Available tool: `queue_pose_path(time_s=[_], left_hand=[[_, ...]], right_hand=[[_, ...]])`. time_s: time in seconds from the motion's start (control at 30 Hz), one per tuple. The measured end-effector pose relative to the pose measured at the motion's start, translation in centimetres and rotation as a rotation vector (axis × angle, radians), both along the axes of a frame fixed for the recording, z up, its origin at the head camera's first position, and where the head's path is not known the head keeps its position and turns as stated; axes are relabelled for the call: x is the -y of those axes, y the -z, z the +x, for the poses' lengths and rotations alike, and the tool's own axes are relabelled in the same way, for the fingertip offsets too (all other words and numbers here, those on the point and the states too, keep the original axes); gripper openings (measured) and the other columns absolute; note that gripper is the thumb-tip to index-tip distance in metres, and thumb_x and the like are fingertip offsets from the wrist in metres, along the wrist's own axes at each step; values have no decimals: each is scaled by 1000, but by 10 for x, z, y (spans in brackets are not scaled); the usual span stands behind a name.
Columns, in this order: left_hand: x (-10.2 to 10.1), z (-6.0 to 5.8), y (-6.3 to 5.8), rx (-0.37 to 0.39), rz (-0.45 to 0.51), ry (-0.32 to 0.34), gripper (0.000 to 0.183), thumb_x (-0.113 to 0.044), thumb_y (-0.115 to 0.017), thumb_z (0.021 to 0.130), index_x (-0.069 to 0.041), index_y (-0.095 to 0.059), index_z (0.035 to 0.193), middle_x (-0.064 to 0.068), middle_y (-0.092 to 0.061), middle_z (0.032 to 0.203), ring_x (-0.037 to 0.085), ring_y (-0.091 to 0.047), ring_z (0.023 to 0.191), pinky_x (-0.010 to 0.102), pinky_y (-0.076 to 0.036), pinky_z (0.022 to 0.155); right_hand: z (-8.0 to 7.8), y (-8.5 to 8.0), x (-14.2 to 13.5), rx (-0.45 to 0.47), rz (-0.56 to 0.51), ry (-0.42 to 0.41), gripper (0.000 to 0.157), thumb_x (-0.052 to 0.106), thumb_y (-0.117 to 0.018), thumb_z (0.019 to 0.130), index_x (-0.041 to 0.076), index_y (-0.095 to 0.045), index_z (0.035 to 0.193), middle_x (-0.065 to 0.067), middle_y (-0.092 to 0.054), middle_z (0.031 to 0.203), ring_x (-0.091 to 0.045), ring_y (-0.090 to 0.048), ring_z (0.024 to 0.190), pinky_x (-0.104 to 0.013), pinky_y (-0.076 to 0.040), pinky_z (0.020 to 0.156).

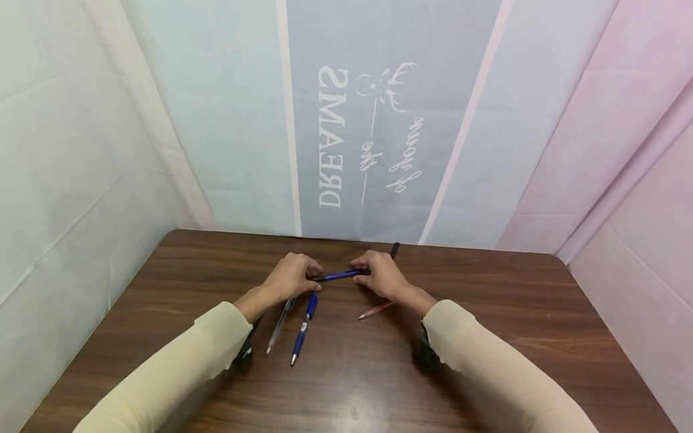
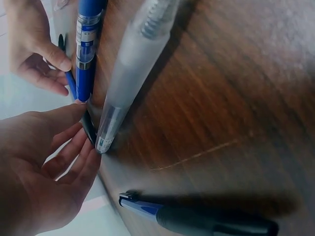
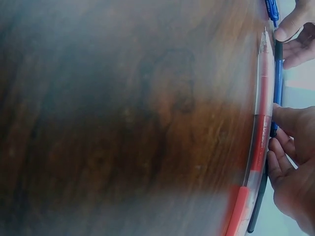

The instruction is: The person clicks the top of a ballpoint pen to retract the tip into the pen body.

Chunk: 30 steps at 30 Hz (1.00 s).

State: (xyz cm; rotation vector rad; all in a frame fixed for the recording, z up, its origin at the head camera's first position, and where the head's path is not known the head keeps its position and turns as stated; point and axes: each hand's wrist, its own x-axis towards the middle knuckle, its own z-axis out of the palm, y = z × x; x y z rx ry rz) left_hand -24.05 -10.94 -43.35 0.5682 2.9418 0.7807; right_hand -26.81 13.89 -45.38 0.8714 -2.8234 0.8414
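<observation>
Both hands share a blue pen [image 1: 339,275] above the far part of the table. My left hand [image 1: 290,276] pinches its black end between thumb and fingers. At the other end, my right hand [image 1: 383,275] grips it with thumb and fingertips. Below the left hand lie a clear pen [image 1: 279,329] and a blue click pen [image 1: 301,334], side by side. A red pen [image 3: 261,132] with a clear barrel lies under the right hand, partly hidden in the head view. Behind that hand, a black pen [image 1: 395,249] pokes out.
A dark pen with a blue clip [image 2: 197,219] lies near the left wrist; I cannot make it out in the head view. The brown wooden table [image 1: 352,391] meets a printed cloth [image 1: 376,225] at its back edge. Pale cloth walls stand on both sides.
</observation>
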Motion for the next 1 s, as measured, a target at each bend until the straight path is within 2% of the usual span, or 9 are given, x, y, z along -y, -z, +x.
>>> queue_pose_path(time_s=[0.3, 0.63, 1.0], left_hand=[[1, -4, 1, -35, -28, 11, 15, -12, -87, 89, -10, -85, 104, 5, -81, 101, 20, -76, 93, 40, -63, 85], [2, -2, 1, -64, -34, 29, 5, -7, -82, 93, -8, -83, 97, 6, -80, 96, 23, -75, 91, 42, -63, 84], [-1, -2, -4, -66, -18, 21, 5, -8, -79, 96, -7, -82, 98, 6, -79, 94, 21, -74, 87, 40, -62, 80]], right_hand=[[5, 0, 6, 10, 4, 26, 11, 9, -83, 93, 7, -83, 104, -6, -74, 103, -19, -71, 91, -31, -60, 76], [5, 2, 8, -4, 11, 20, 8, 9, -82, 94, 8, -84, 102, -5, -73, 100, -17, -68, 87, -30, -58, 74], [3, -3, 5, -1, -22, 24, 7, 9, -79, 96, 7, -83, 101, -6, -75, 96, -13, -65, 83, -28, -55, 72]])
